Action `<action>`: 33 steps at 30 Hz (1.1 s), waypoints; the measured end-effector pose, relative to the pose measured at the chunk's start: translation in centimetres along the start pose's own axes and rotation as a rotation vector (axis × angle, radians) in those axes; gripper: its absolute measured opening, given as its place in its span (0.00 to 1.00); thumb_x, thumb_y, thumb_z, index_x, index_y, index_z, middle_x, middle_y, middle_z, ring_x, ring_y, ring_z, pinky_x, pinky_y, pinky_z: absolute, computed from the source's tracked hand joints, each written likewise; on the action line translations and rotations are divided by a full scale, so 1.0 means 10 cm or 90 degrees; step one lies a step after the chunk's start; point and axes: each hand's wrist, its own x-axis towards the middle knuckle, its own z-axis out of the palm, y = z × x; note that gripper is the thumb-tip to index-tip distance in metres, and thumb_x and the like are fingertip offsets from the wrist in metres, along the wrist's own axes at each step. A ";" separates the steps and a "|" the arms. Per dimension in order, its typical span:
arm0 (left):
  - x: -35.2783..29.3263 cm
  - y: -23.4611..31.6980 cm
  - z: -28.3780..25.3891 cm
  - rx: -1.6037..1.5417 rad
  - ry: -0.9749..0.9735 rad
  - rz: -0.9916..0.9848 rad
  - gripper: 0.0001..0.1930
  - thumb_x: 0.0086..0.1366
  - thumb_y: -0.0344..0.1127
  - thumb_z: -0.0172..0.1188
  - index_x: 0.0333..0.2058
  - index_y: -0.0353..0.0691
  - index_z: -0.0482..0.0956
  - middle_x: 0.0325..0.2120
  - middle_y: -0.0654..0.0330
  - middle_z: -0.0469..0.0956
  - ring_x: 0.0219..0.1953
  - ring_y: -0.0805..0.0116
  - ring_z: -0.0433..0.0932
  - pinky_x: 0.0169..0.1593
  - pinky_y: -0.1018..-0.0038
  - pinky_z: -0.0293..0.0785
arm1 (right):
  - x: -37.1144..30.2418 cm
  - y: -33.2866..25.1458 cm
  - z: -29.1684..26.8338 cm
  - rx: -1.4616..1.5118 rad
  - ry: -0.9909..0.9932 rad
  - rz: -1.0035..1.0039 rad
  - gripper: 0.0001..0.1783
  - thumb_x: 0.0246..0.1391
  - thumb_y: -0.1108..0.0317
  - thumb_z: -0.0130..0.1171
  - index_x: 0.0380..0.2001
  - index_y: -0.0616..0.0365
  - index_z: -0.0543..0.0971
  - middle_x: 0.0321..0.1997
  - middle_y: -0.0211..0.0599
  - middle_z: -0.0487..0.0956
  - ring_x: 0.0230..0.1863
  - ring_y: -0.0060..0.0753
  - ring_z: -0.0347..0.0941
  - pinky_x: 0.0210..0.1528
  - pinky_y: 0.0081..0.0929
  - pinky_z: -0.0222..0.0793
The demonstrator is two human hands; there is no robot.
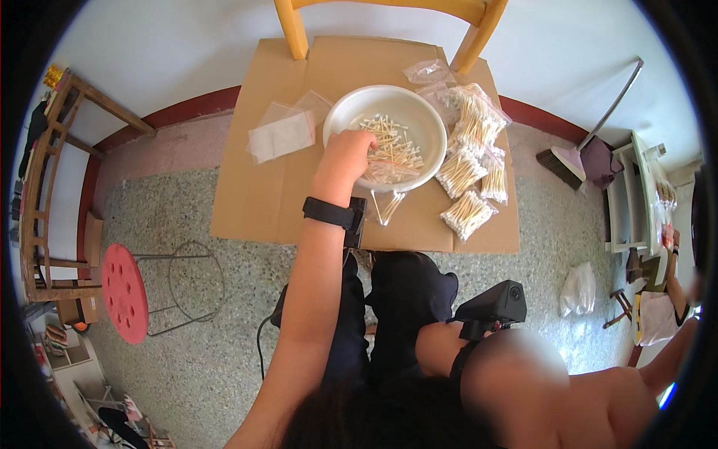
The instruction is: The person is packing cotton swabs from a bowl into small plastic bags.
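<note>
My left hand [348,155] reaches over the near left rim of a white bowl [429,112]. Its fingers are curled at the loose cotton swabs [385,135] inside; what they hold, if anything, is hidden. A clear zip bag [389,173] lies against the bowl's near inner wall, beside the swabs. Low in the picture, my right hand [435,350] is by my right thigh, away from the bowl, and its fingers cannot be made out. Several clear bags packed with cotton swabs [479,120] are heaped right of the bowl. Flat clear bags [283,137] lie to its left.
A cardboard sheet [262,202] bears everything, with a wooden chair back [482,34] behind. Some swabs in a clear bag [387,207] lie just before the bowl. A red stool [126,293] stands left; a broom [565,165] leans right. Another person's arm [674,277] shows far right.
</note>
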 end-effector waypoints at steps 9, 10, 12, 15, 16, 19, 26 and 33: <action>0.03 -0.03 0.01 -0.071 -0.021 -0.043 0.11 0.48 0.18 0.56 0.32 0.35 0.79 0.24 0.53 0.78 0.29 0.58 0.78 0.33 0.68 0.72 | 0.09 0.04 -0.14 0.005 -0.002 0.037 0.09 0.62 0.64 0.41 0.35 0.57 0.69 0.25 0.40 0.76 0.28 0.30 0.72 0.33 0.26 0.65; 0.05 0.00 0.01 -0.073 -0.022 -0.039 0.11 0.48 0.18 0.56 0.32 0.35 0.79 0.24 0.53 0.78 0.29 0.58 0.78 0.33 0.68 0.72 | 0.07 0.00 -0.10 0.000 -0.003 0.042 0.09 0.62 0.64 0.42 0.35 0.57 0.69 0.25 0.40 0.77 0.29 0.30 0.73 0.34 0.26 0.65; 0.08 0.02 -0.01 -0.046 0.024 0.009 0.11 0.52 0.19 0.55 0.35 0.35 0.78 0.27 0.52 0.77 0.31 0.58 0.77 0.34 0.68 0.72 | 0.08 -0.02 -0.09 -0.006 -0.006 0.050 0.08 0.62 0.65 0.42 0.35 0.56 0.69 0.26 0.41 0.78 0.30 0.30 0.73 0.35 0.25 0.66; 0.04 0.03 -0.08 -0.034 0.099 0.018 0.10 0.56 0.20 0.52 0.36 0.35 0.77 0.31 0.52 0.76 0.33 0.58 0.75 0.36 0.68 0.70 | 0.10 0.01 -0.11 -0.005 -0.012 0.062 0.07 0.62 0.65 0.43 0.35 0.56 0.69 0.27 0.42 0.80 0.31 0.31 0.74 0.37 0.25 0.66; 0.01 0.03 -0.13 -0.032 0.100 0.015 0.10 0.56 0.20 0.52 0.36 0.35 0.77 0.31 0.52 0.76 0.33 0.58 0.75 0.36 0.68 0.70 | 0.11 0.04 -0.13 -0.003 -0.014 0.067 0.07 0.62 0.65 0.43 0.35 0.56 0.69 0.27 0.42 0.80 0.32 0.31 0.75 0.38 0.25 0.66; 0.02 0.21 -0.27 -0.092 0.142 0.033 0.08 0.57 0.21 0.52 0.34 0.36 0.78 0.32 0.51 0.73 0.37 0.55 0.75 0.42 0.65 0.72 | 0.11 -0.01 -0.21 -0.053 -0.083 0.064 0.21 0.62 0.57 0.44 0.53 0.57 0.64 0.31 0.42 0.81 0.35 0.35 0.76 0.52 0.30 0.62; -0.20 0.56 -0.69 -0.367 0.180 0.076 0.07 0.59 0.22 0.55 0.37 0.34 0.78 0.33 0.59 0.76 0.39 0.68 0.75 0.44 0.73 0.71 | -0.15 0.17 -1.12 -0.825 0.495 0.059 0.20 0.45 0.81 0.62 0.43 0.63 0.71 0.47 0.36 0.73 0.41 0.23 0.68 0.42 0.17 0.63; -0.35 0.87 -0.78 -0.371 0.175 0.127 0.08 0.57 0.23 0.59 0.35 0.38 0.81 0.32 0.59 0.74 0.37 0.64 0.75 0.41 0.72 0.70 | -0.58 0.25 -1.80 -0.800 0.475 0.192 0.15 0.45 0.77 0.67 0.39 0.57 0.80 0.42 0.33 0.75 0.43 0.23 0.70 0.43 0.20 0.69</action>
